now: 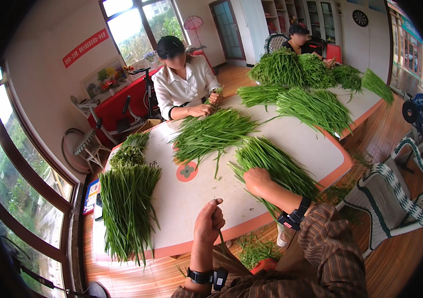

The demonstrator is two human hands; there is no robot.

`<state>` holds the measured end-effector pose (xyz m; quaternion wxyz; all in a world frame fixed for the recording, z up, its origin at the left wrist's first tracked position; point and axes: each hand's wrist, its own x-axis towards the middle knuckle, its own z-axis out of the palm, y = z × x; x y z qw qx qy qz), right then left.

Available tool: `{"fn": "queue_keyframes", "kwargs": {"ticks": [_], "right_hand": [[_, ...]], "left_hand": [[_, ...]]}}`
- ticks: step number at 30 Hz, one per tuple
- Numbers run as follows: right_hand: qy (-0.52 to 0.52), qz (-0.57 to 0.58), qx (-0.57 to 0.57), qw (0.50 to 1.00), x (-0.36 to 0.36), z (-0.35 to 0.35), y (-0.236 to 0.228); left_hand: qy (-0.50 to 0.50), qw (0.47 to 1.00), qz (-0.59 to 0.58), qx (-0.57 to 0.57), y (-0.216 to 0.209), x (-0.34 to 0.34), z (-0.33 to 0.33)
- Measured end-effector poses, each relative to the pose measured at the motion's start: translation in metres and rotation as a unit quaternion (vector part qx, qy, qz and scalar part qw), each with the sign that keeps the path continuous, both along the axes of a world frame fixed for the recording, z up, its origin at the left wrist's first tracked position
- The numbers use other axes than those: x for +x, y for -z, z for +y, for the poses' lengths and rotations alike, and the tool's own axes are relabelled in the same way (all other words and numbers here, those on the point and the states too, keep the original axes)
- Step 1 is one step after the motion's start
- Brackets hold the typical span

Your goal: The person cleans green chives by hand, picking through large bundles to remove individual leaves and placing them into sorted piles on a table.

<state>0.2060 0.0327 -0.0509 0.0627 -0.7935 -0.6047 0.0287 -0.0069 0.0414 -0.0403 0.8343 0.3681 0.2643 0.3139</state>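
My left hand (208, 222) is closed in a fist over the near edge of the table, and a thin green chive stalk (223, 239) hangs below it. My right hand (259, 182) reaches into the near pile of long green chives (277, 164), its fingers curled at the pile's left side; the fingertips are partly hidden. Ahead of my hands, another loose pile of chives (216, 131) lies in front of a co-worker. At the left, a thick, evenly laid bundle of chives (128, 211) hangs over the table edge.
The white table (181, 226) has a pink-orange border. A person in a white shirt (186, 82) handles stalks across from me; another person (298, 44) sits behind large chive heaps (291, 69) at the far right. A woven chair (395, 193) stands right, and green scraps (256, 251) lie below.
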Motion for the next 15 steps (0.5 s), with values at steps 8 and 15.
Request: {"fn": "queue_keyframes", "kwargs": {"ticks": [8, 15], "right_hand": [[-0.015, 0.052, 0.103, 0.993, 0.000, -0.002, 0.002], [0.035, 0.013, 0.007, 0.999, -0.002, 0.045, -0.010]], "left_hand": [[-0.005, 0.999, -0.024, -0.027, 0.007, -0.001, 0.004], [0.019, 0.999, -0.010, -0.023, 0.007, 0.010, -0.007]]}}
